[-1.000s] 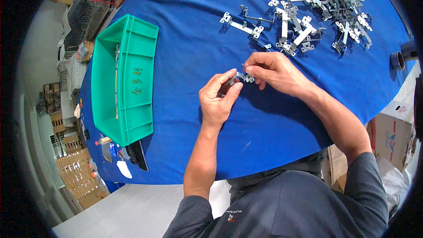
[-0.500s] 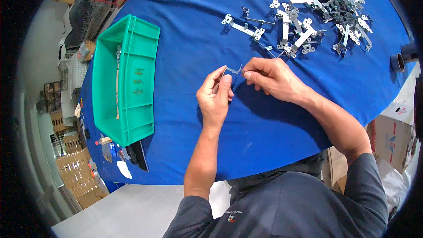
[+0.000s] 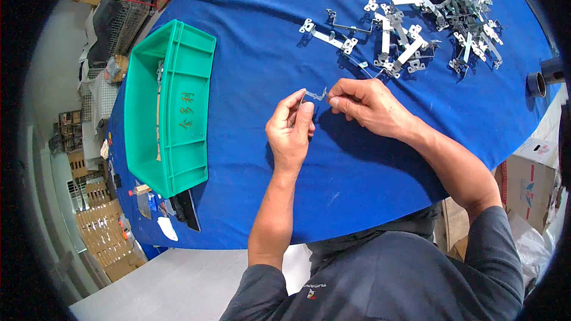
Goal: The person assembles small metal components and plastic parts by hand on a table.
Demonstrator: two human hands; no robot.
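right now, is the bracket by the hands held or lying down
Held: the left hand grips the metal bracket between thumb and fingers.

The green bin [image 3: 193,137] is moulded plastic, smooth, with a soft sheen on its ribbed wall. Under it and to its right spreads a blue cloth [image 3: 262,202], matt and lightly creased. Right of the bin, the held bracket [image 3: 316,96] is thin bare metal, pale grey and smooth. Toward the bin's upper right, the pile of brackets [image 3: 449,3] is silvery metal, some faces bright, others dark. Just below the bin, a black slab [image 3: 185,209] looks smooth, perhaps glass or plastic. Far right of the bin stand a matt cardboard carton [image 3: 531,184] and a crinkled, translucent plastic bag [image 3: 529,236].
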